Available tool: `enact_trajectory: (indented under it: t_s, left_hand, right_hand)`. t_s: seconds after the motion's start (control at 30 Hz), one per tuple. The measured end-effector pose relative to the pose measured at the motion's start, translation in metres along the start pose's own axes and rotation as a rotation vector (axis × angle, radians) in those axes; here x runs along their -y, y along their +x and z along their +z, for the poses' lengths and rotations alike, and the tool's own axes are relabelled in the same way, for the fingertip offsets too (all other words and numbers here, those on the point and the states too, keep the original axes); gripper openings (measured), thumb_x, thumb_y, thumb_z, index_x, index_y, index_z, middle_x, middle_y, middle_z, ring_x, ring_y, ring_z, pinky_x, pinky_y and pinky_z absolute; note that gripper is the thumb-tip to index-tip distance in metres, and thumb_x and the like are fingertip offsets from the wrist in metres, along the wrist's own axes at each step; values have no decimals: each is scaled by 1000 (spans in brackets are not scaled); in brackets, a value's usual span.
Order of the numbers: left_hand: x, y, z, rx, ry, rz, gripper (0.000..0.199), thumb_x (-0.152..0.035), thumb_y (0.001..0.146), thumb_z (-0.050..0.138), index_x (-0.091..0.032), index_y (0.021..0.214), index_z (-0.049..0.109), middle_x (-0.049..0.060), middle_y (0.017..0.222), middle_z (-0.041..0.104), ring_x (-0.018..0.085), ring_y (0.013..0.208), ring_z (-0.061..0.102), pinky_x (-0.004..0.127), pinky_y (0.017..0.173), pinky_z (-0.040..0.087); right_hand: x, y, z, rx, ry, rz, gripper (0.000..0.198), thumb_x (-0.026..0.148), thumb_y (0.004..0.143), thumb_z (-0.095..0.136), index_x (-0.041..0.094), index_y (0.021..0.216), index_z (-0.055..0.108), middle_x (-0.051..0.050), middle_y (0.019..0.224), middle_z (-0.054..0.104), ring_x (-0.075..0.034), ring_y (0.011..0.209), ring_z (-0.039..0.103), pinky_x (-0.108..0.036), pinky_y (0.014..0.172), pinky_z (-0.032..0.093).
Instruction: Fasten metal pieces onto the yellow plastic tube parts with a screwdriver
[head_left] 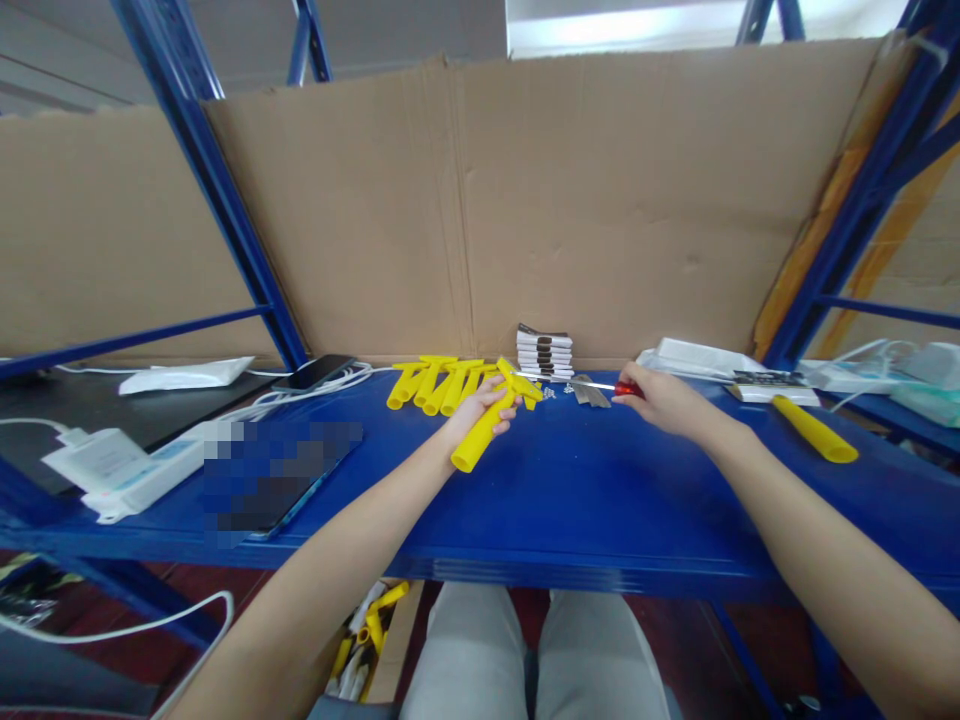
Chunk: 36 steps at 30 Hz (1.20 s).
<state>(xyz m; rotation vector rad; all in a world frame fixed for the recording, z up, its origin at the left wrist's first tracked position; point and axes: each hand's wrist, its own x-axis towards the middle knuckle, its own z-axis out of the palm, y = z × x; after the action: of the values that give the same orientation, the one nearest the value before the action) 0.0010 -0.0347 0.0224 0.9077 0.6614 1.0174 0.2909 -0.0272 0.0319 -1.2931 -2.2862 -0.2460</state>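
Note:
My left hand (491, 412) is wrapped round a yellow T-shaped plastic handle (475, 437); its hollow round end points toward me and its crosspiece points away. In my right hand (660, 398) is a screwdriver (628, 389) with a red handle, its thin metal shaft aimed left toward the crosspiece. Whether the tip touches the yellow piece I cannot tell. Below the shaft lie thin grey metal pieces (591, 394) and small silvery bits (550, 392), too small to name. Several similar yellow T-shaped handles (431, 388) lie in a row just left of my left hand.
A stack of small white-and-black packets (544, 353) stands against the cardboard panel (600, 200). On the right lies a yellow tube (814, 428). A white power strip (150, 485), cables and a dark flat device (285, 480) occupy the left. Below is a box (397, 640) of yellow pieces.

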Motion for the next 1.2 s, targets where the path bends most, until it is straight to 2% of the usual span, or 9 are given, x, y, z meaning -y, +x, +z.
enact_trajectory:
  t_s: [0.33,0.47,0.67,0.77,0.93,1.07,1.2]
  left_hand:
    - [5,3,-1,-104,179,81,42,-10,87,49,-27,123,37,-3,72,55,9,39,47,17,33,35]
    - [6,2,-3,-145,264,117,41,-11,86,50,-28,121,39,-4,70,55,9,39,46,17,32,35]
    - [6,3,-7,-125,341,149,41,-12,83,54,-28,118,40,-5,69,54,8,39,46,16,31,37]
    - [6,3,-8,-121,360,158,40,-12,83,53,-27,118,40,-5,70,54,8,39,46,16,31,37]
    - [6,3,-9,-94,400,174,40,-13,83,55,-29,117,41,-6,70,54,7,39,46,16,31,38]
    - [4,3,-13,-94,415,209,41,-15,82,59,-29,117,43,-6,71,54,6,40,47,15,32,38]
    - [2,4,-16,-107,455,225,44,-15,82,60,-30,119,43,-6,72,53,6,41,47,14,33,37]
  right_hand:
    - [0,-1,-2,16,66,-24,12,31,84,53,23,75,50,-4,70,64,-19,61,58,-27,57,38]
    - [2,-2,-5,70,91,-3,17,37,86,52,22,77,54,-5,72,66,-20,64,61,-28,59,40]
    - [5,-3,-5,137,77,4,23,37,89,45,22,77,57,-5,71,67,-19,62,61,-27,57,39]
    - [5,-4,-3,128,103,-11,22,37,89,45,22,78,56,-5,70,67,-18,61,61,-27,56,39]
    - [2,-5,3,54,165,26,19,40,80,58,23,78,49,-2,66,65,-17,54,57,-26,51,38]
    - [3,-4,5,-8,98,24,19,39,82,56,24,73,47,-2,62,63,-17,54,57,-26,51,37]
    - [7,-5,2,25,52,-13,19,40,85,53,24,75,52,-3,66,66,-18,57,60,-26,53,37]
